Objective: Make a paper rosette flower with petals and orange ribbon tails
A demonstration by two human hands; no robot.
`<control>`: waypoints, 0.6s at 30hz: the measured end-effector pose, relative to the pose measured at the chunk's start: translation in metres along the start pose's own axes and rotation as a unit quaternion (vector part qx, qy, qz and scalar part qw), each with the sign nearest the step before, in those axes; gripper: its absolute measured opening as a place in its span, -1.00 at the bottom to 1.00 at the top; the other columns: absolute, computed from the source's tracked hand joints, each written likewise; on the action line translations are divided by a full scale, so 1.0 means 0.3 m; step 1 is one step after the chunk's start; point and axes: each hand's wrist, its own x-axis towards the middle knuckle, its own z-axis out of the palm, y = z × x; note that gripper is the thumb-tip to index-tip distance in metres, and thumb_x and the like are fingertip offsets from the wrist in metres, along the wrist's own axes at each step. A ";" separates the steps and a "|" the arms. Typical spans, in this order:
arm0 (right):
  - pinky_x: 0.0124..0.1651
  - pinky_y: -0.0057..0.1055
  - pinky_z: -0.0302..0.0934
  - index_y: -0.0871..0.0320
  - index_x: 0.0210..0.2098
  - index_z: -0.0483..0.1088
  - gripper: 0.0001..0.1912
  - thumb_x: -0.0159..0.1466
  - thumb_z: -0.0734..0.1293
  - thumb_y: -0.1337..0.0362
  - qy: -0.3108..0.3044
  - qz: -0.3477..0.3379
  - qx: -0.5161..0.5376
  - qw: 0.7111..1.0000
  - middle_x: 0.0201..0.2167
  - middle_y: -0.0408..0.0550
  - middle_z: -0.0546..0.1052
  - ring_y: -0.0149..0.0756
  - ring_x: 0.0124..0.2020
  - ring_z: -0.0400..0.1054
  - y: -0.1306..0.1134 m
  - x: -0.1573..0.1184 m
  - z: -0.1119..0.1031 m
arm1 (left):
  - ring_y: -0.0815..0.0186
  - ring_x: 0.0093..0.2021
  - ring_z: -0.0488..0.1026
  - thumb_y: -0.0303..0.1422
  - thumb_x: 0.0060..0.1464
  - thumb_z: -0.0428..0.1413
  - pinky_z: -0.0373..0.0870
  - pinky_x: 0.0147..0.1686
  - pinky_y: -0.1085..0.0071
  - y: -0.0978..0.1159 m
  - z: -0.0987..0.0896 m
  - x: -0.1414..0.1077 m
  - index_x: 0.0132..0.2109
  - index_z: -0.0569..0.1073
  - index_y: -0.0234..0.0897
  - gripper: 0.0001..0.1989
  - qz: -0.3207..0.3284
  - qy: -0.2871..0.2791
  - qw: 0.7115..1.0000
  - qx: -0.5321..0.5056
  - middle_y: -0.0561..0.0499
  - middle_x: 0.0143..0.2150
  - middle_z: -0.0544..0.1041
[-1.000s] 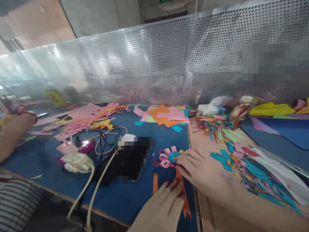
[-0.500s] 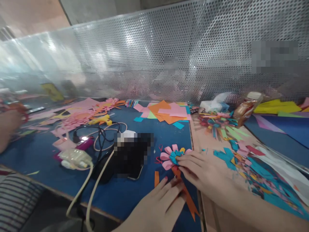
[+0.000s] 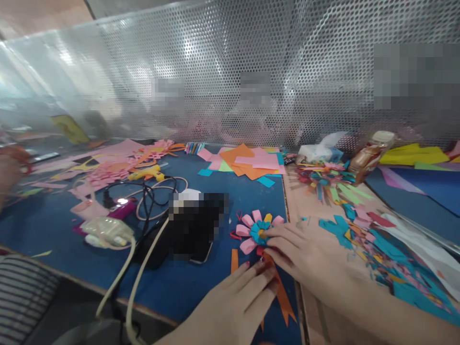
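A paper flower (image 3: pixel 248 232) with pink looped petals, a pleated blue ring and a yellow centre lies face up on the blue table. My right hand (image 3: pixel 305 256) reaches in from the right and holds the flower's right side, fingertips at the blue ring. Below it, my left hand (image 3: pixel 240 292) lies palm down with fingers stretched over orange paper strips. One notched orange strip (image 3: pixel 285 299) shows beside that hand, and another orange strip (image 3: pixel 235 260) appears to its upper left. My left thumb is hidden. Small red loops (image 3: pixel 235 235) sit left of the petals.
Left are cables (image 3: pixel 149 256), a purple power strip (image 3: pixel 122 211), a yellow glue gun (image 3: pixel 147 173) and a dark phone (image 3: pixel 201 253). Coloured paper sheets (image 3: pixel 247 160) lie behind. Right are paper scraps (image 3: pixel 388 254), a bottle (image 3: pixel 370 153) and tissues (image 3: pixel 319 152). Another person's hand (image 3: pixel 9 177) works far left.
The view has shifted slightly. The flower's blue ring and centre now face the camera more fully. My left fingertips are a little closer to the flower; my right hand stays on it.
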 end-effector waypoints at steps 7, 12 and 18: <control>-0.01 -0.32 0.19 0.23 -0.16 0.38 -0.77 0.25 0.15 0.39 -0.028 -0.026 -0.046 0.998 -0.17 -0.05 0.48 -0.26 -0.08 0.29 -0.033 -0.057 -0.100 | 0.38 0.01 0.37 -0.20 0.18 -0.10 0.30 0.00 0.50 -0.013 -0.039 -0.053 -0.05 0.41 -0.32 -0.64 -0.040 0.070 0.997 -0.023 0.05 -0.03 0.48; 0.08 -0.39 0.09 0.06 -0.17 0.41 -0.66 0.31 0.03 0.30 -0.055 -0.053 -0.092 0.993 -0.09 -0.27 0.46 -0.36 -0.04 0.28 -0.103 -0.125 -0.128 | 0.42 0.06 0.31 -0.43 0.22 -0.15 0.26 0.05 0.46 -0.011 -0.032 -0.106 -0.04 0.41 -0.14 -0.71 0.012 0.050 0.999 0.014 0.25 0.02 0.43; 0.11 -0.37 0.03 -0.02 -0.10 0.38 -0.67 0.33 0.04 0.21 -0.069 0.006 -0.114 0.991 -0.05 -0.35 0.43 -0.39 0.01 0.23 -0.134 -0.139 -0.100 | 0.43 -0.01 0.36 -0.41 0.23 -0.16 0.27 0.04 0.43 0.049 0.036 -0.099 -0.09 0.44 -0.08 -0.70 0.001 0.078 0.996 0.045 0.30 -0.04 0.46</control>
